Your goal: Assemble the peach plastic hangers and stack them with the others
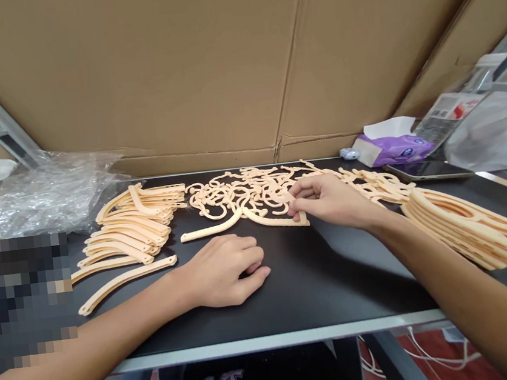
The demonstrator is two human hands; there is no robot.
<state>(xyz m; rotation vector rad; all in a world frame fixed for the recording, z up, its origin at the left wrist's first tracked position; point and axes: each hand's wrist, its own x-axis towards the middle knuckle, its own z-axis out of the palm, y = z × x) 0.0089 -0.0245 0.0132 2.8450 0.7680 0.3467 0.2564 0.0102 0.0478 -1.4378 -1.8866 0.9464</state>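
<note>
My right hand (pixel 323 200) pinches the end of a peach plastic hanger piece (pixel 279 220) lying on the black table (pixel 319 280), just in front of a loose heap of small hook pieces (pixel 244 192). My left hand (pixel 226 269) rests palm down on the table with its fingers curled loosely under, holding nothing that I can see. A curved arm piece (pixel 212 227) lies between the two hands. Left of my left hand is a stack of curved hanger arms (pixel 130 228), with one single arm (pixel 124 280) closest to my wrist.
A stack of assembled hangers (pixel 468 223) lies at the right. Behind it are a purple tissue pack (pixel 390 149), a phone (pixel 425 170) and a plastic bottle (pixel 454 107). Crumpled clear plastic (pixel 47 192) sits at the back left. A cardboard wall (pixel 203 67) closes the back.
</note>
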